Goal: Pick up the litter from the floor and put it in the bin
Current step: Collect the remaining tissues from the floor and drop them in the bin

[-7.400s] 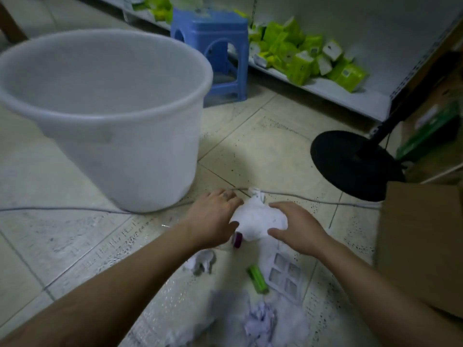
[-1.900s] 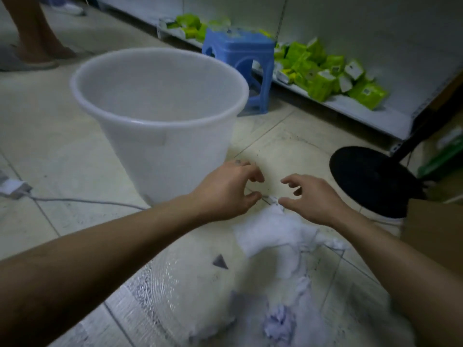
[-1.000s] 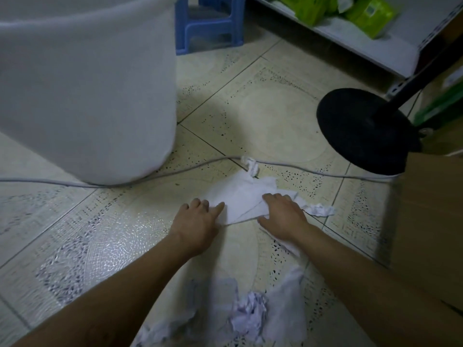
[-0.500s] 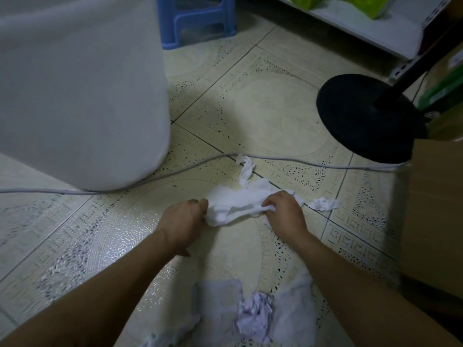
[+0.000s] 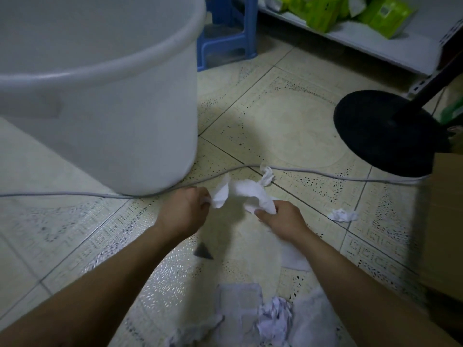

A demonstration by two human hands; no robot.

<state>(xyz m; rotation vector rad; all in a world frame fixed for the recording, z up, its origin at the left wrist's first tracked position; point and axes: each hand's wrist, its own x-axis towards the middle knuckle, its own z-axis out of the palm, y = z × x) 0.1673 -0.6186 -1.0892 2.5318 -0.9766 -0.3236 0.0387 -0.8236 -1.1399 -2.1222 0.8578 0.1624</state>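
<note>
Two hands on one sheet here: the left hand pinches one end of a crumpled white tissue, the right hand grips the other end, and it's stretched between them. One white bin stands just beyond the left hand; I can't see what's in it. There are two small loose wads, one right of the right hand and one just past the tissue. One dark triangular scrap lies behind the left hand. A paper heap sits between the forearms.

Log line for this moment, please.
phase: pickup | left hand: grips white tissue | right hand: grips same tissue | bin: upright | crumpled paper: on floor
</note>
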